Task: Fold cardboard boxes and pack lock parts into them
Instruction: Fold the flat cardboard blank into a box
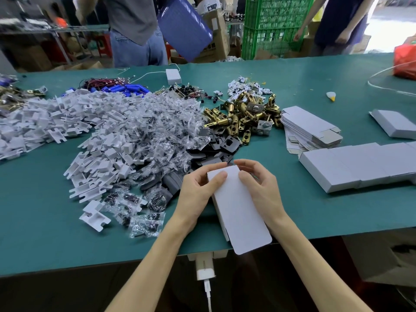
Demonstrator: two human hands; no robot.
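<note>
Item 1: one white cardboard box (240, 210), partly folded. It lay lengthwise at the near edge of the green table (315, 217), with its rounded near flap overhanging that edge.

Item 2: two bare hands, both on the far end of the box.
- Left hand (198, 190): thumb pressed on top, fingers curled round the left side.
- Right hand (258, 183): fingers bent over the far right corner, gripping it.

Item 3: loose heaps on the table, none countable piece by piece.
- One wide heap of white plastic trays (67, 118), far left to centre.
- One heap of clear screw packets (157, 131), touching the trays.
- One small pile of black plates (222, 143), just beyond the hands.
- One pile of brass latches (245, 113), behind the plates.
- One cluster of blue cylinders (126, 88) among red and black wires at the back.

Item 4: one fanned stack of flat box blanks (310, 129), right of the latches.

Item 5: one row of closed white boxes (360, 165) laid side by side near the right edge. The seams were too faint for a count.

Item 6: one further white box (394, 124), apart, far right.

Item 7: one white adapter (173, 76) with a cord at the back, and one red bag (405, 61) at the far right corner.

Item 8: two people stood beyond the table, with stacked green crates (274, 25) between them.
</note>
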